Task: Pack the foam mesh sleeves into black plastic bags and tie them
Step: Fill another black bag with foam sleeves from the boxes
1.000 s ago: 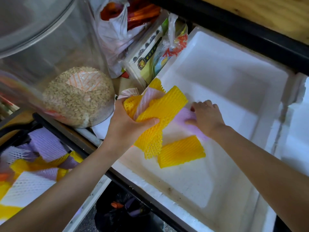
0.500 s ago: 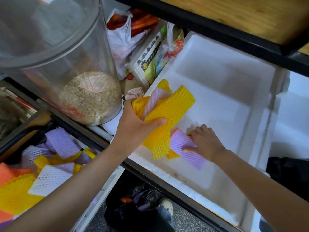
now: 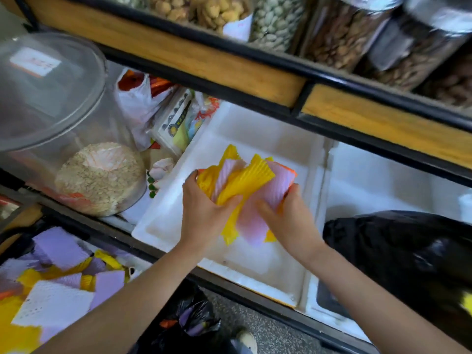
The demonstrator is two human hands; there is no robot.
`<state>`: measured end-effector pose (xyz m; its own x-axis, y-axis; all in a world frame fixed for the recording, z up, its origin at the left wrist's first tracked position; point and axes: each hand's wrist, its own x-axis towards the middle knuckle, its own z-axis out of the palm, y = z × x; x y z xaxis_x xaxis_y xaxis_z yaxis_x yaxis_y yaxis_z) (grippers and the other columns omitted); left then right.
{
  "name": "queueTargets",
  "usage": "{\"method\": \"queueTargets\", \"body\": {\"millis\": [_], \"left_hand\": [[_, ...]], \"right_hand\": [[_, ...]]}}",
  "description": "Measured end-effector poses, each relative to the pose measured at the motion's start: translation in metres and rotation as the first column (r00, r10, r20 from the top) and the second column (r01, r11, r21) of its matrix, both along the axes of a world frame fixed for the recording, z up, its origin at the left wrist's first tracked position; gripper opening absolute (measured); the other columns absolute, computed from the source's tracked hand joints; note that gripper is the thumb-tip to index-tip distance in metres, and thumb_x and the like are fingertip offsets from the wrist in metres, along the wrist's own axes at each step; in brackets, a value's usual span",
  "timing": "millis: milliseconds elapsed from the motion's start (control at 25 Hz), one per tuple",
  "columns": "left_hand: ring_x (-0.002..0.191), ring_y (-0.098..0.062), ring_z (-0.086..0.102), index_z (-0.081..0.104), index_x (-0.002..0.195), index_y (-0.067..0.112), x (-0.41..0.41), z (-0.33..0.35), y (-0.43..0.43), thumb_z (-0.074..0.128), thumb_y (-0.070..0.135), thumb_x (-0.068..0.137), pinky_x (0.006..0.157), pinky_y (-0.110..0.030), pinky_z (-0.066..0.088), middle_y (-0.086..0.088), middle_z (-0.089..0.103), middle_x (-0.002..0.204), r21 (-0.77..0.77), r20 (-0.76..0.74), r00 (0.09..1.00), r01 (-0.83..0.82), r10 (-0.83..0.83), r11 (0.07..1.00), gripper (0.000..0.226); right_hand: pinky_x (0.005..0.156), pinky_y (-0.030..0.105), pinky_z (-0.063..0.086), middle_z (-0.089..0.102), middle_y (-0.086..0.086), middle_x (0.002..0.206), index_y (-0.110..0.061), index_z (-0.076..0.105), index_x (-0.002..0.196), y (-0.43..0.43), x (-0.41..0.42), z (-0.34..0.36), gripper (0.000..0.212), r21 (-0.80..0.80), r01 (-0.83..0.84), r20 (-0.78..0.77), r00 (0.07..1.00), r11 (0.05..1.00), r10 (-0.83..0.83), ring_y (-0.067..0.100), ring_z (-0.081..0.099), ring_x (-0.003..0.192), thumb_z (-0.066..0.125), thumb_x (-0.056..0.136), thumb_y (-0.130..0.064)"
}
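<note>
**Two hands, one bundle, over the foam box**

The person's left hand (image 3: 204, 210) and right hand (image 3: 290, 221) hold the same bundle of yellow and pale pink foam mesh sleeves (image 3: 246, 181), one hand on each side. The left hand's fingers curl round the yellow end, with the thumb laid across the front. The right hand clamps the pink end, its thumb pressed onto a pink sleeve, and an orange edge peeks out at the bundle's top right corner. The bundle hangs over the white rectangular foam box (image 3: 158, 226) on the lower shelf (I cannot tell whether the lowest sleeve tips touch its floor).

Just right of that box, a crumpled black plastic bag (image 3: 383, 251) bulges in front of a second white foam box (image 3: 370, 180). A smaller black plastic bag (image 3: 189, 325) sits on the floor between the forearms, with purple and orange mesh showing at its mouth. At lower left lies a loose heap of purple, yellow and white mesh sleeves (image 3: 58, 277).

Left of the box stands a large clear plastic jar of pale grain (image 3: 99, 175), and behind it is a white plastic carrier bag (image 3: 138, 106). Overhead runs a wooden shelf edge with black trim (image 3: 178, 54), carrying clear jars of nuts and beans (image 3: 275, 21).
</note>
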<state>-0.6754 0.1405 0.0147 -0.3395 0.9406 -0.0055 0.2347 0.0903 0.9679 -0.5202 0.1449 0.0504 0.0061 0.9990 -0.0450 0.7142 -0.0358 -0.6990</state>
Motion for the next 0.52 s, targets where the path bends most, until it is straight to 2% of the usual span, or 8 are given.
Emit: {"method": "queueTargets", "body": {"millis": [80,160,240,320,360,440,480,520], "left_hand": [[0.117,-0.006,0.045,0.028,0.127,0.031,0.028,0.024,-0.009,0.067,0.056,0.048,0.092,-0.017,0.038,0.006,0.041,0.127,0.097,0.048,0.996,0.075,-0.080,0.992,0.092],[0.118,0.003,0.045,0.024,0.127,0.036,0.053,0.053,-0.016,0.070,0.055,0.051,0.094,-0.010,0.037,0.009,0.040,0.131,0.195,0.057,0.977,0.190,-0.204,0.962,0.091],[0.120,0.004,0.046,0.025,0.126,0.039,0.076,0.082,-0.020,0.072,0.055,0.054,0.096,-0.011,0.037,0.011,0.044,0.132,0.268,0.040,0.946,0.300,-0.322,0.915,0.088],[0.115,0.005,0.050,0.030,0.125,0.037,0.102,0.106,-0.020,0.072,0.056,0.055,0.092,-0.011,0.040,0.014,0.049,0.128,0.319,0.033,0.925,0.350,-0.379,0.881,0.084],[0.112,0.005,0.053,0.033,0.124,0.033,0.119,0.117,-0.021,0.071,0.057,0.054,0.090,-0.011,0.042,0.015,0.052,0.124,0.337,0.035,0.920,0.357,-0.390,0.871,0.083],[0.106,0.006,0.055,0.038,0.123,0.029,0.152,0.134,-0.025,0.071,0.058,0.053,0.086,-0.010,0.043,0.017,0.056,0.118,0.357,0.057,0.908,0.370,-0.415,0.858,0.082],[0.104,0.007,0.056,0.039,0.121,0.030,0.170,0.141,-0.028,0.071,0.058,0.052,0.085,-0.011,0.044,0.018,0.057,0.116,0.356,0.074,0.897,0.384,-0.435,0.852,0.080],[0.102,0.006,0.058,0.041,0.117,0.033,0.187,0.147,-0.030,0.071,0.058,0.052,0.084,-0.012,0.045,0.018,0.058,0.114,0.348,0.097,0.884,0.400,-0.457,0.848,0.076]], "right_hand": [[0.068,0.033,0.042,0.056,-0.002,0.092,-0.021,0.030,0.100,-0.022,0.013,0.031,0.037,0.045,0.056,-0.122,0.991,0.997,-0.050,0.027,0.061,0.091,0.061,0.087,-0.036],[0.068,0.035,0.043,0.058,-0.002,0.089,-0.023,0.030,0.100,-0.038,0.038,0.062,0.037,0.090,0.121,-0.149,0.983,0.989,-0.107,0.026,0.062,0.089,0.059,0.087,-0.042],[0.074,0.040,0.047,0.061,0.001,0.093,-0.022,0.030,0.102,-0.052,0.066,0.085,0.039,0.167,0.168,-0.168,0.976,0.971,-0.140,0.026,0.062,0.091,0.057,0.086,-0.045],[0.078,0.044,0.048,0.062,0.003,0.099,-0.023,0.031,0.106,-0.068,0.097,0.101,0.038,0.268,0.192,-0.170,0.974,0.944,-0.150,0.024,0.061,0.093,0.058,0.086,-0.040],[0.079,0.039,0.048,0.061,0.000,0.097,-0.024,0.032,0.105,-0.078,0.115,0.109,0.036,0.317,0.211,-0.170,0.972,0.925,-0.164,0.018,0.060,0.092,0.060,0.086,-0.037],[0.076,0.020,0.046,0.057,-0.011,0.094,-0.031,0.036,0.101,-0.092,0.150,0.121,0.030,0.386,0.263,-0.210,0.958,0.884,-0.194,0.002,0.056,0.087,0.062,0.086,-0.035],[0.075,0.017,0.044,0.058,-0.013,0.096,-0.033,0.040,0.101,-0.099,0.170,0.128,0.027,0.411,0.301,-0.247,0.945,0.860,-0.213,-0.001,0.055,0.087,0.061,0.084,-0.038],[0.075,0.021,0.045,0.060,-0.009,0.098,-0.033,0.044,0.102,-0.104,0.192,0.131,0.026,0.431,0.340,-0.276,0.932,0.836,-0.237,0.001,0.056,0.090,0.059,0.082,-0.040]]}}
